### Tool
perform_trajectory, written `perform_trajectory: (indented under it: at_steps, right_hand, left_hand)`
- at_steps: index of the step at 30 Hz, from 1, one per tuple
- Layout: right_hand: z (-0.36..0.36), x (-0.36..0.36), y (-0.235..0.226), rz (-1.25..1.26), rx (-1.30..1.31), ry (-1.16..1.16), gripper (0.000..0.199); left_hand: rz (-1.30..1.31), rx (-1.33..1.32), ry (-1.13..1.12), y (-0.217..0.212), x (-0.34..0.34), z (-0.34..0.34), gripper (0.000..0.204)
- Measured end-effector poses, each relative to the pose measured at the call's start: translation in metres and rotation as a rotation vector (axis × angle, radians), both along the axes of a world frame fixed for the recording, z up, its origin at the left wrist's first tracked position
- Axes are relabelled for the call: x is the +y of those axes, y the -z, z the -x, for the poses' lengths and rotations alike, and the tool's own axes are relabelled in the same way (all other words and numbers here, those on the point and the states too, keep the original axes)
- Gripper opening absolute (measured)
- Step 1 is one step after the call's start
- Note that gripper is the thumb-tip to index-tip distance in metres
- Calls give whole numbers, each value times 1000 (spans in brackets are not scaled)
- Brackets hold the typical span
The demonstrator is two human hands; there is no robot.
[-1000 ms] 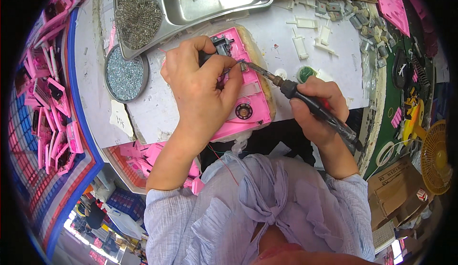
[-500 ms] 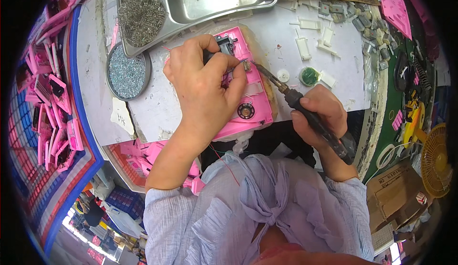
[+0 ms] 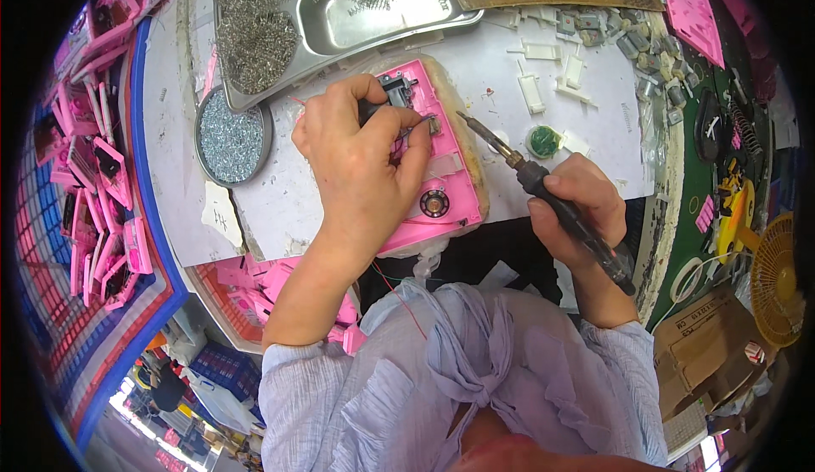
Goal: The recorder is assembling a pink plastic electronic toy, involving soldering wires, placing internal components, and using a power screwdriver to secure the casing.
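Observation:
A pink plastic housing (image 3: 454, 182) lies on a pale pad at the middle of the bench. It carries a round black-rimmed part (image 3: 435, 204), a dark mechanism (image 3: 397, 92) and a small metal part (image 3: 434, 124). My left hand (image 3: 361, 149) rests over the housing's left side, thumb and forefinger pinched beside that metal part; what they hold is too small to make out. In my right hand (image 3: 590, 205) is a black-handled soldering iron (image 3: 543, 185). Its tip is in the air right of the metal part, apart from it.
A metal tray (image 3: 318, 47) with springs stands at the back, beside a round dish of small metal pieces (image 3: 231, 137). White plastic parts (image 3: 531, 94) and a green-filled round container (image 3: 543, 141) lie right of the housing. Pink housings (image 3: 102, 192) fill the far left. A yellow fan (image 3: 774, 277) stands right.
The soldering iron's tip has drawn back to the right, away from the small metal part. My left hand keeps its pinch over the housing. The whole view has shifted slightly.

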State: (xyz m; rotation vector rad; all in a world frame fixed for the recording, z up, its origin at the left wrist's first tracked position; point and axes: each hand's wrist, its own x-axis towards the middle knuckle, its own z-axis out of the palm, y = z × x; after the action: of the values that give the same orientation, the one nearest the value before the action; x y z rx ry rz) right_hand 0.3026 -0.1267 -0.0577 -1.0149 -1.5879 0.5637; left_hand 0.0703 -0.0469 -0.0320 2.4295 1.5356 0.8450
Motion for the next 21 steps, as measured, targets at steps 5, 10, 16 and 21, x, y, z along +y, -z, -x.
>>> perform_trajectory:
  at_steps: [5,10,16,21]
  right_hand:
    - [-3,1,-6,0,5,-27,35]
    - [-5,2,-9,-13,-8,-24,37]
    - [-5,4,-10,-22,-14,-29,38]
    - [-6,3,-10,-21,-22,-24,38]
  left_hand:
    - [27,3,-5,-3,0,0,14]
    - [60,-18,-12,-2,-2,0,15]
    - [58,-15,-15,-2,-2,0,14]
    - [38,-10,-7,-3,-2,0,14]
